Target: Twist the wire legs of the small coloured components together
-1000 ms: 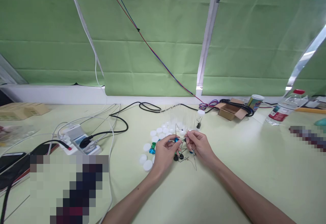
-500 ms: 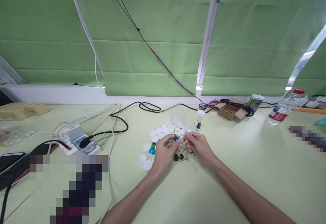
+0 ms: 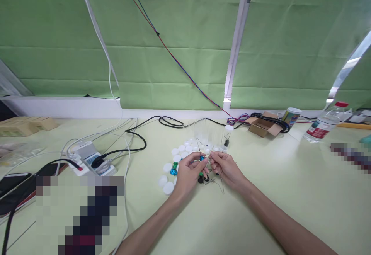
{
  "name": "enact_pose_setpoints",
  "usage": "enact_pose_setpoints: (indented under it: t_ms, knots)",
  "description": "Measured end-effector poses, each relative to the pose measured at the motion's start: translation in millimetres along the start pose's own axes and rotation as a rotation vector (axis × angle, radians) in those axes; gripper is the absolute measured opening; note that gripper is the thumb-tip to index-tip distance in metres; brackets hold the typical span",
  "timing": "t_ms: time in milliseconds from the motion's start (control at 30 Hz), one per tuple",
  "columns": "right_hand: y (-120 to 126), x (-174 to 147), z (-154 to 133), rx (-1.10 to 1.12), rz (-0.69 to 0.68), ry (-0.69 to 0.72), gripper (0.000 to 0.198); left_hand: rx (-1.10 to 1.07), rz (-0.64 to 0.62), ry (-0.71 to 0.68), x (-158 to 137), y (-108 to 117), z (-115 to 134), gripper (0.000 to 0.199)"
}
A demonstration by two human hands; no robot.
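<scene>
At the middle of the table, my left hand [image 3: 188,172] is closed in a pinch around a small bent-wire piece with a blue part [image 3: 202,157]; its thin wire stands up above the fingers. Close beside it, the thumb and fingers of my right hand [image 3: 227,168] are pinched together, nearly touching the left fingertips. What lies between the right fingertips is too small to make out. Below the hands rest more wire pieces with black round parts [image 3: 201,179]. A green piece [image 3: 175,165] and a blue piece [image 3: 173,172] lie left of my left hand.
Several white round caps [image 3: 168,188] lie left of and behind the hands. Clear tubes [image 3: 204,131] stand behind, one capped tube [image 3: 226,141] holding a dark piece. Further out are a power strip [image 3: 89,158], cables, an open cardboard box [image 3: 262,126] and a water bottle [image 3: 324,125].
My right fingertips have shifted slightly while staying pinched close to the left hand. The view has moved a little; the things on the table lie as before.
</scene>
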State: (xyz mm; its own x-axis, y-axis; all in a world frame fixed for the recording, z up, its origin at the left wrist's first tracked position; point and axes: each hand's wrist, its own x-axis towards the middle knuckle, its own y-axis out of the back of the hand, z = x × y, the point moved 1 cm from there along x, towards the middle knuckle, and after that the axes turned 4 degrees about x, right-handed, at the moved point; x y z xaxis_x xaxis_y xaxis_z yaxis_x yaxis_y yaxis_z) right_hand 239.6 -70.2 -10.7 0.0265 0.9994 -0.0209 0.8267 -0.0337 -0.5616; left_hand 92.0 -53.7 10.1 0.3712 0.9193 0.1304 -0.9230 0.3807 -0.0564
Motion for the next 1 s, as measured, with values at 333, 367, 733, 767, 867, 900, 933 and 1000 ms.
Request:
enact_pose_setpoints:
  t_ms: [333, 367, 733, 767, 867, 900, 933, 1000]
  knots:
    - [-0.7, -0.3, -0.7, -0.004, -0.010, -0.002, 0.037, -0.026, 0.012, -0.008, -0.6, -1.9, 0.8, 0.030]
    - [-0.6, -0.2, -0.7, -0.002, -0.011, -0.002, 0.037, -0.026, 0.013, -0.011, -0.4, -1.8, 0.0, 0.030]
    - [2.8, 3.9, -6.2, 0.127, 0.086, 0.023, 0.034, -0.013, 0.034, -0.038, 0.3, 0.4, -4.2, 0.037]
    - [2.7, 4.0, -6.7, 0.135, 0.090, 0.028, 0.034, -0.009, 0.025, -0.039, 0.7, 0.4, -5.3, 0.039]
    - [2.8, 4.2, -6.7, 0.127, 0.087, 0.037, 0.033, 0.005, 0.028, -0.027, 2.3, 0.7, -9.6, 0.042]
    - [3.1, 4.3, -6.2, 0.117, 0.085, 0.038, 0.033, 0.010, 0.034, -0.021, 2.9, 0.9, -10.9, 0.042]
    - [3.5, 4.3, -5.5, 0.107, 0.083, 0.039, 0.033, 0.013, 0.040, -0.016, 3.3, 1.1, -12.1, 0.041]
    - [4.5, 4.6, -4.0, 0.094, 0.071, 0.040, 0.034, 0.013, 0.049, -0.010, 3.8, 1.4, -13.6, 0.038]
